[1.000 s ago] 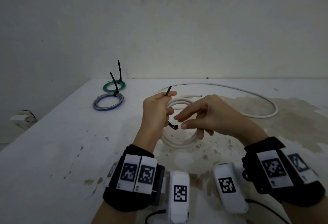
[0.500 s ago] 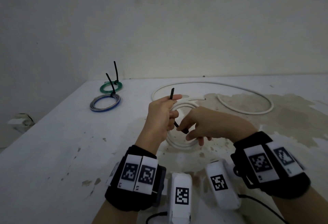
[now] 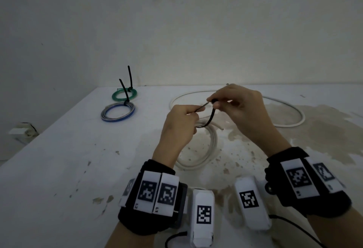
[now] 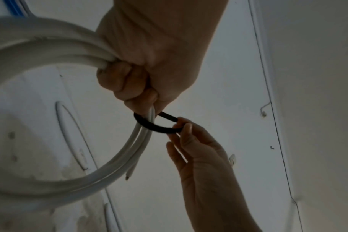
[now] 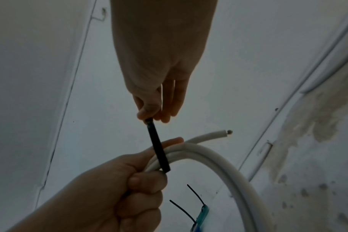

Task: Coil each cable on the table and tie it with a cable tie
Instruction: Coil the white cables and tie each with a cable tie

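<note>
My left hand (image 3: 188, 116) grips a white cable coil (image 3: 213, 143) and lifts its top off the table (image 3: 59, 169); its fingers curl round the bundled turns (image 4: 30, 51). A black cable tie (image 3: 211, 116) loops round the turns just beside those fingers (image 4: 155, 128). My right hand (image 3: 216, 103) pinches the tie's head end between thumb and forefinger (image 5: 149, 120), above the coil (image 5: 218, 158). The tie's thin tail sticks out of my left hand towards the right fingertips. One cut cable end (image 5: 224, 133) pokes free past the tie.
A second white cable (image 3: 294, 114) lies in a wide loose loop at the back right. Two tied coils, green (image 3: 124, 94) and grey-blue (image 3: 117, 111), sit at the back left with tie tails upright. Two white marker-tagged boxes (image 3: 203, 214) stand near the front edge. The wall lies close behind.
Both hands rose with the coil. My right hand carried the tie's head from below the left hand up and round the turns, to meet the tail.
</note>
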